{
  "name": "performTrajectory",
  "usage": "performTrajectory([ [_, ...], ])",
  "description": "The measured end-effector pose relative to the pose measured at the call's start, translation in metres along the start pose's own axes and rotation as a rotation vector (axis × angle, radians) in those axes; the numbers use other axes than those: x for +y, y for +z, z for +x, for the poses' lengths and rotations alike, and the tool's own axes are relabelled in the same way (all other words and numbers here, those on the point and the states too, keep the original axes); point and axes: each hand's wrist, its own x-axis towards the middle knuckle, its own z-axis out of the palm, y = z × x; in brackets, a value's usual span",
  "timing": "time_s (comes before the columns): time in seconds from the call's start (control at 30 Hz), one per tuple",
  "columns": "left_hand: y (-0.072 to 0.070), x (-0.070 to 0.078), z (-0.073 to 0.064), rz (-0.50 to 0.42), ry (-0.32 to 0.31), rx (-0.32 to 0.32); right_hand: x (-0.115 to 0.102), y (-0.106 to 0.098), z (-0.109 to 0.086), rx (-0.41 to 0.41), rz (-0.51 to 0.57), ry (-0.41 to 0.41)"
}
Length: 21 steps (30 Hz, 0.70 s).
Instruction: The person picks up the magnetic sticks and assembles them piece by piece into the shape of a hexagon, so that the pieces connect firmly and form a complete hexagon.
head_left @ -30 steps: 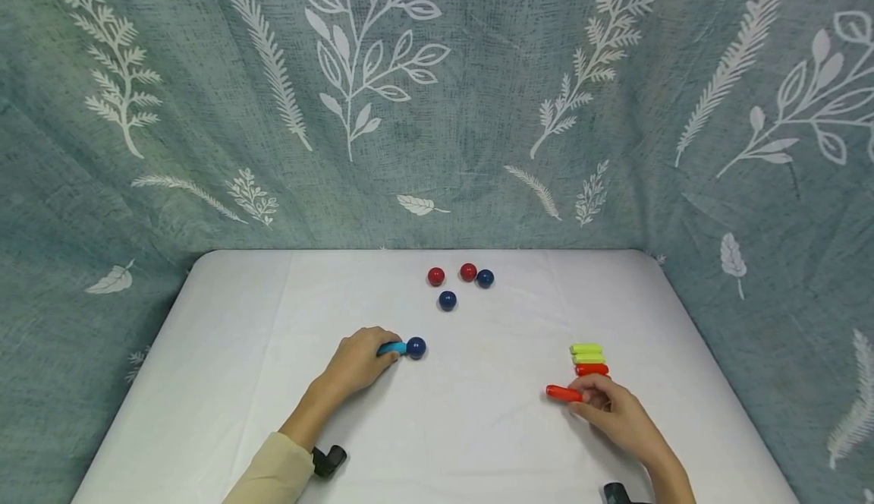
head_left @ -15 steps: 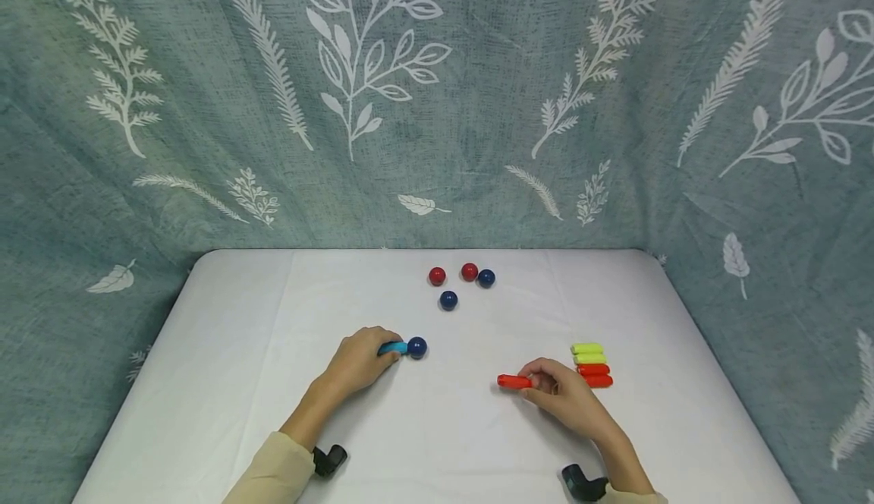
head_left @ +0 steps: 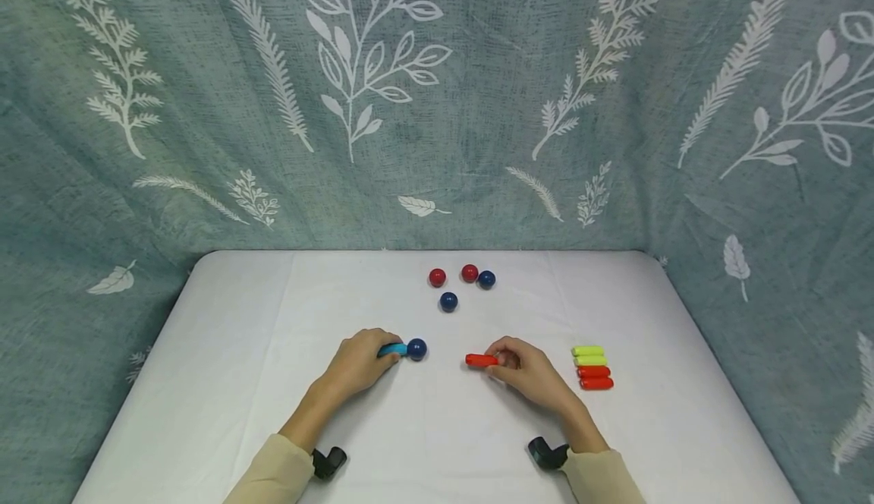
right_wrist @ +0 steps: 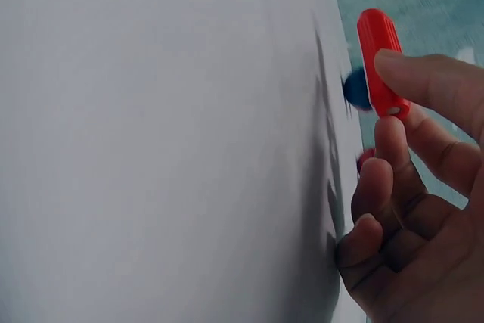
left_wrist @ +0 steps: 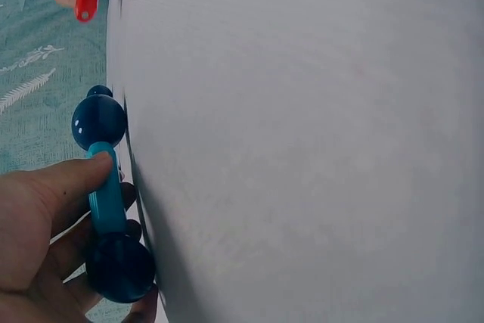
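Note:
Between thumb and fingers, my left hand (head_left: 363, 358) holds a light-blue rod (left_wrist: 107, 198) that has a dark-blue ball (left_wrist: 99, 121) on one end and a second dark-blue ball (left_wrist: 119, 268) on the other. In the head view only one of these balls shows, on the rod's right side. My right hand (head_left: 529, 371) pinches a short red rod (right_wrist: 380, 62) by one end. The red rod's free end points left, toward the blue assembly, and a gap separates them.
Toward the back of the white table (head_left: 328, 291) lie two red balls (head_left: 437, 278) and two loose dark-blue balls (head_left: 448, 302). On the right, two yellow-green rods (head_left: 590, 356) and two red rods (head_left: 595, 378) lie in a stacked row. A patterned curtain (head_left: 478, 109) hangs behind.
Pinching the red rod, my right hand has moved left and slightly away from me, from beside the rod row toward the middle. My left hand and the blue assembly have stayed put.

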Motion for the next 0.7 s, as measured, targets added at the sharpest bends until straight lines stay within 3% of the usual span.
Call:
performTrajectory([
  [0.3, 0.001, 0.0, 0.0, -0.004, 0.018, 0.006, -0.008, 0.016, 0.029, -0.009, 0.01, -0.046],
  [0.7, -0.001, 0.0, 0.0, 0.003, 0.012, 0.001, -0.022, 0.033, 0.047, -0.011, -0.014, -0.074],
])
